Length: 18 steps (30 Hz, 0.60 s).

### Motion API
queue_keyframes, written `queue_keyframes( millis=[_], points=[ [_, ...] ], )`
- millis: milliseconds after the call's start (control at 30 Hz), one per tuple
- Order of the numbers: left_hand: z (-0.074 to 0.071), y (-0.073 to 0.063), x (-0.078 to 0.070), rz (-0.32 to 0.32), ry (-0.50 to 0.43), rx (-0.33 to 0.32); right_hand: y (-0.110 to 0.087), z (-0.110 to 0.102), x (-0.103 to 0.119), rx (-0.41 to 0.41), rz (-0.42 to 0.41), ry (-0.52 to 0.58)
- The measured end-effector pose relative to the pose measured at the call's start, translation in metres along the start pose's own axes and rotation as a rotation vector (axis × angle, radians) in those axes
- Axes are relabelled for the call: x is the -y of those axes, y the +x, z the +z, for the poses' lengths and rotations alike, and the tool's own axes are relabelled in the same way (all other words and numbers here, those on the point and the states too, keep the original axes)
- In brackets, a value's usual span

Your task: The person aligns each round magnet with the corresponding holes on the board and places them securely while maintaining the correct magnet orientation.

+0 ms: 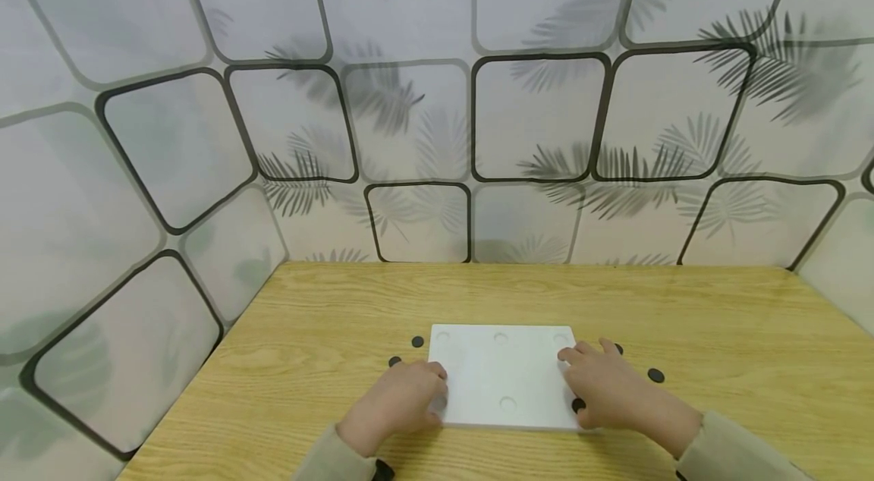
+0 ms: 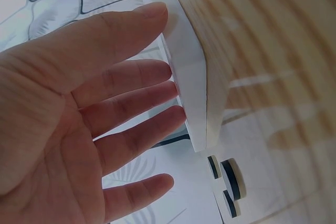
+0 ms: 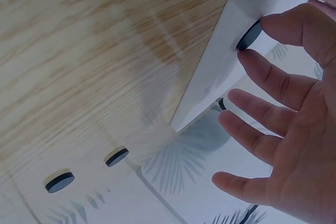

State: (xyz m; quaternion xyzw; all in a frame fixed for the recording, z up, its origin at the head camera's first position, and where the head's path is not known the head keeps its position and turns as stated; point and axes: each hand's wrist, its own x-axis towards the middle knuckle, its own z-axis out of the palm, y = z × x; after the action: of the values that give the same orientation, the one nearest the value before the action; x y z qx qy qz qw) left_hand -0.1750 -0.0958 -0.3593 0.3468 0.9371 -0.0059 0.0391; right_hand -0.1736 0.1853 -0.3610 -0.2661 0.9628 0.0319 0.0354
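A white rectangular board (image 1: 505, 375) with shallow round recesses lies on the wooden table. My left hand (image 1: 407, 399) is at its left side; in the left wrist view the fingers (image 2: 142, 85) are nearly straight, with the thumb and several fingertips touching the board (image 2: 184, 61). On the board's near right corner, my right hand (image 1: 608, 388) pinches a small black disc (image 1: 578, 406) between thumb and index finger. The right wrist view shows this disc (image 3: 249, 36) at the board's surface, the other fingers spread loosely.
Loose black discs lie left of the board, one (image 1: 418, 342) behind another (image 1: 395, 361). Two more lie to the right, one (image 1: 656, 375) in the open and one (image 1: 618, 348) partly behind the right hand. A patterned wall covering (image 1: 416, 223) borders the table's back and left.
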Motion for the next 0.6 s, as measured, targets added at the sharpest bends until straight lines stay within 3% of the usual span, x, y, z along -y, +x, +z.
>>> queue_keyframes(
  millis=[600],
  points=[
    [0.0, 0.0, -0.0001, 0.001, 0.012, 0.001, -0.0011, 0.0006, -0.0006, -0.013, -0.003, 0.003]
  ],
)
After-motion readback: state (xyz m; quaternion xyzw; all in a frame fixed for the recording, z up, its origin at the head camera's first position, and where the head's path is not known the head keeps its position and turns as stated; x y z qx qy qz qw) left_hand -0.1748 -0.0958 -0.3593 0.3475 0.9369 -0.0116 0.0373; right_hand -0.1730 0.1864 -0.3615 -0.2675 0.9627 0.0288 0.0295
